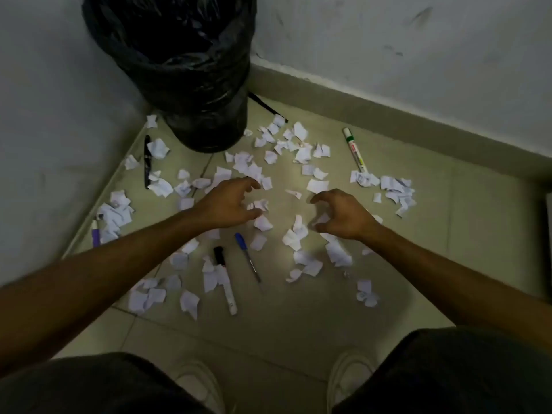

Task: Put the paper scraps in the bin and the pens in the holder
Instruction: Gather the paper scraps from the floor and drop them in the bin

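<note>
A: How are the hands held?

B: Both are stretched out low over the floor (388, 294). The left hand (230, 204) is curled like a claw, fingers (252, 183) bent down, thumb apart from them. Nothing is gripped; a gap is seen btw. thumb and fingers, and some paper scraps (261, 204) lie just under that gap. If the fingertips touch the paper, it cannot be told.

A: And the right one?

B: The right hand (343, 216) is shaped the same way, half open, fingers hooked. A small scrap (321, 218) is seen just beside the thumb, but contact is not clear. Nothing is clenched there either.

A: Where is the paper?

B: It is scattered over the tiles, approx. from the bin (179, 70) to near the shoes (349, 380). More is piled at the left wall (44, 144) and at the right side.

A: The bin?

B: It is placed in the corner, lined w/ a black bag, upright.

A: Pens?

B: Several are seen on the floor: a blue pen (246, 255) and a black-capped marker (225, 279) below the left hand, a green-banded marker (354, 149) at the right, a black pen (147, 161) near the left wall, a purple one (95, 234) at the left pile, and a dark one (265, 106) by the bin, next to the skirting.
</note>
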The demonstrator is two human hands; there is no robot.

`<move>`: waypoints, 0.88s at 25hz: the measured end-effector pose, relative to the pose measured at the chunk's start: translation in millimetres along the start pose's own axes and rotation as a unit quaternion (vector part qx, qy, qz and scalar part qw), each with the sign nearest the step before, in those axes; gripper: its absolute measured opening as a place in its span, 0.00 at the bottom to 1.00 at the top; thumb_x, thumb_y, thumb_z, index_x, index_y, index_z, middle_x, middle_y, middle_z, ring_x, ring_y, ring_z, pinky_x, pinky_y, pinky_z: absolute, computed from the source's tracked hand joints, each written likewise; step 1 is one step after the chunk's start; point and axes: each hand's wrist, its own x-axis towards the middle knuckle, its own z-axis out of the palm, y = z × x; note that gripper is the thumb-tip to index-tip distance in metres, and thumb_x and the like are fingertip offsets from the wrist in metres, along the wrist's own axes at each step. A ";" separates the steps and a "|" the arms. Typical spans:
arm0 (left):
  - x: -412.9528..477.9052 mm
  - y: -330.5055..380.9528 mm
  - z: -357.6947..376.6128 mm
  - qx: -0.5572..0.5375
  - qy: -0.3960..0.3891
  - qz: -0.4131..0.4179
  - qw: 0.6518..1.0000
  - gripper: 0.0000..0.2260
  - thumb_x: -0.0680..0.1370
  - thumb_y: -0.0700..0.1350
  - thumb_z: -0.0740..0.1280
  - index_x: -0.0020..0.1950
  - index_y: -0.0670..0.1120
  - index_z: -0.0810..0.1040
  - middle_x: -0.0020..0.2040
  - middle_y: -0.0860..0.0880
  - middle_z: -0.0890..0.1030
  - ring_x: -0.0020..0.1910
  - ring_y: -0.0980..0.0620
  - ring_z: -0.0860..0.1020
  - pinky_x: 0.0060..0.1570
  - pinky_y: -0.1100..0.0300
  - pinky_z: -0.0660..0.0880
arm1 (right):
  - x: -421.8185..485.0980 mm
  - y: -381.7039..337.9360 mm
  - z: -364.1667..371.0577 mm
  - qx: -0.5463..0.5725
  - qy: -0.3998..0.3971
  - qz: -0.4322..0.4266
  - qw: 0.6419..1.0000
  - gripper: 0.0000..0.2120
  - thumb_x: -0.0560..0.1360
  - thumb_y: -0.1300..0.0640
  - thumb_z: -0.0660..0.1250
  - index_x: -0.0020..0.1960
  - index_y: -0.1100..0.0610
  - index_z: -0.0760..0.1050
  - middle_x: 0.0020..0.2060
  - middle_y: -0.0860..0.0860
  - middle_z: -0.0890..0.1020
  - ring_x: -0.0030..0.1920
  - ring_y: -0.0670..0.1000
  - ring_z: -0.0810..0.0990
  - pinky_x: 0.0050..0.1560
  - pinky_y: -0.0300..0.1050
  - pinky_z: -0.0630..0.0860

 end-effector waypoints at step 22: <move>-7.6 23.9 70.7 0.158 -0.097 0.075 0.980 0.42 0.64 0.61 0.77 0.73 0.52 0.65 0.70 0.45 0.65 0.66 0.44 0.66 0.65 0.51 0.69 | -131.7 66.8 57.7 0.036 -0.008 0.207 0.978 0.40 0.63 0.52 0.80 0.70 0.49 0.65 0.67 0.57 0.66 0.62 0.59 0.74 0.61 0.50 0.75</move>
